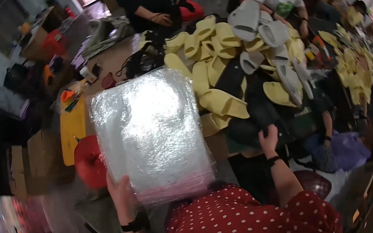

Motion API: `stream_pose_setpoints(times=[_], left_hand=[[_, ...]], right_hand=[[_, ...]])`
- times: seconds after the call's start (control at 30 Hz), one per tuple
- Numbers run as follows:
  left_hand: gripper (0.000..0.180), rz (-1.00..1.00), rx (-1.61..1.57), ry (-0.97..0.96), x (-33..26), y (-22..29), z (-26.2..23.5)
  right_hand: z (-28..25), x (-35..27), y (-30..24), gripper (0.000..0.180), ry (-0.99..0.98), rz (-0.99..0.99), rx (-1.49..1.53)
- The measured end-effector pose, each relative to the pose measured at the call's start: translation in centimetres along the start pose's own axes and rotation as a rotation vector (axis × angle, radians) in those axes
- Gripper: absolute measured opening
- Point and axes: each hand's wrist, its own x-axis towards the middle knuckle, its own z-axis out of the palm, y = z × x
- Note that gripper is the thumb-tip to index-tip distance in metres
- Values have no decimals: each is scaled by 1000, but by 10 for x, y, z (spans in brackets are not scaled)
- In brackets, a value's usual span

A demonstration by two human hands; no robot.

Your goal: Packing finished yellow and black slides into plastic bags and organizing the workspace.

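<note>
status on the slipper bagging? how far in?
Done: nothing bagged shows. In hand: the left hand holds up a clear crinkled plastic bag, whose contents I cannot make out; the right hand reaches onto a black slipper at the pile's near edge. Left: a big heap of loose yellow foam slippers and grey slippers covers the table.

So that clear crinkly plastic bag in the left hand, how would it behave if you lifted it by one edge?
The clear crinkly plastic bag probably flops and folds: its film is thin and wrinkled. It looks light for its size, since the left hand props it by one lower corner. The glossy surface may be slippery. The right hand touches a black slipper.
</note>
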Motion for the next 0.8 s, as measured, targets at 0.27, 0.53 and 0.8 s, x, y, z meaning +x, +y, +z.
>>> stream_pose_setpoints(times=[0.27, 0.53, 0.8], left_hand=[[79, 421, 1003, 158, -10, 12, 12], [77, 607, 1267, -625, 1, 6, 29], [86, 675, 1291, -687, 20, 3, 33]], right_hand=[[3, 2, 13, 71, -534, 64, -454], [4, -12, 5, 37, -193, 122, -283], [-117, 3, -135, 34, 307, -72, 199]])
